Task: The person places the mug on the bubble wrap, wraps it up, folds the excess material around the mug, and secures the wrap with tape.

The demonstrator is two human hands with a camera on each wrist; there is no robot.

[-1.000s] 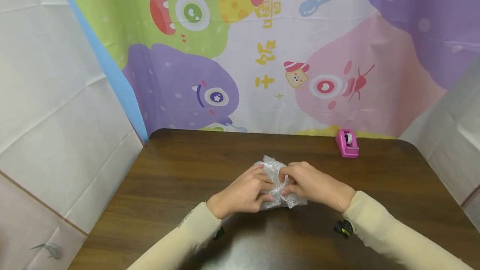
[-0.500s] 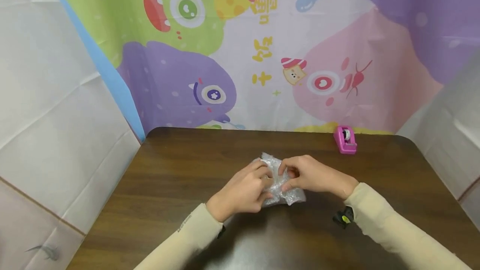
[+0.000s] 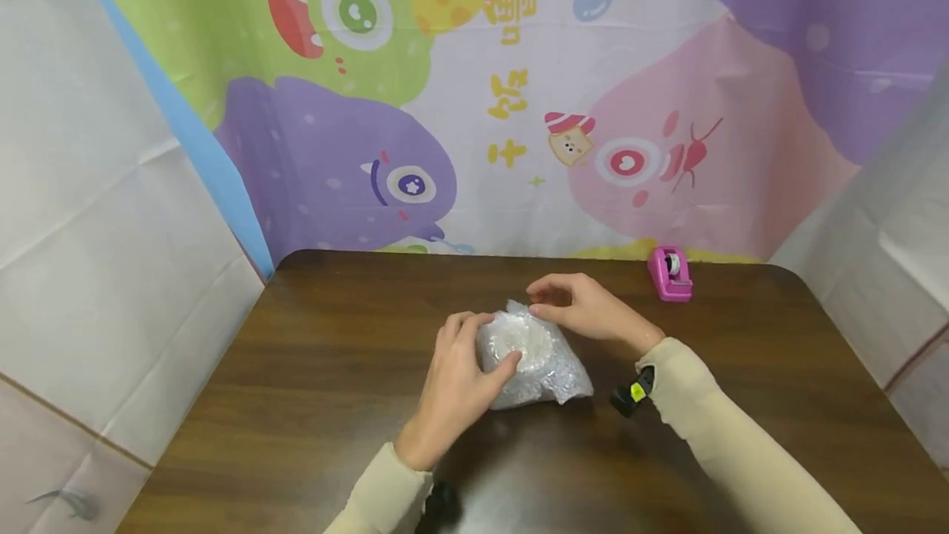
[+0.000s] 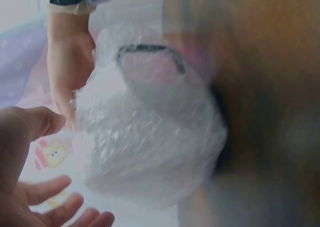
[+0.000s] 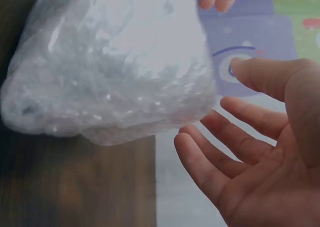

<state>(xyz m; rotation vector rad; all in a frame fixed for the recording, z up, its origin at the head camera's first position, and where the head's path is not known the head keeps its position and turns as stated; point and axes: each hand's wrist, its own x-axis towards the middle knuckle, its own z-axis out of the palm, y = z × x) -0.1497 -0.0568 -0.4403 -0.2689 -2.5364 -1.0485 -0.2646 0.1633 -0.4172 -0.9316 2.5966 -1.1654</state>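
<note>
A bubble-wrapped bundle (image 3: 552,377) sits on the brown table, with a pale round shape visible through its top. In the left wrist view a dark curved band (image 4: 150,49) shows through the wrap (image 4: 150,132). My left hand (image 3: 455,377) is at the bundle's left side, fingers spread and thumb reaching over its top. At the far right edge of the wrap is my right hand (image 3: 589,307), fingers loosely bent. The right wrist view has the right hand's fingers (image 5: 200,167) apart beside the wrap (image 5: 110,87), gripping nothing.
A pink tape dispenser (image 3: 670,274) stands near the back right edge of the table (image 3: 334,336). Behind the table hangs a cartoon-printed cloth (image 3: 511,204). Pale panels (image 3: 111,213) flank it on both sides.
The left hand has loosened from the wrap's top and spread out at its left side. The right hand has moved from the top to the far edge, uncovering the round shape.
</note>
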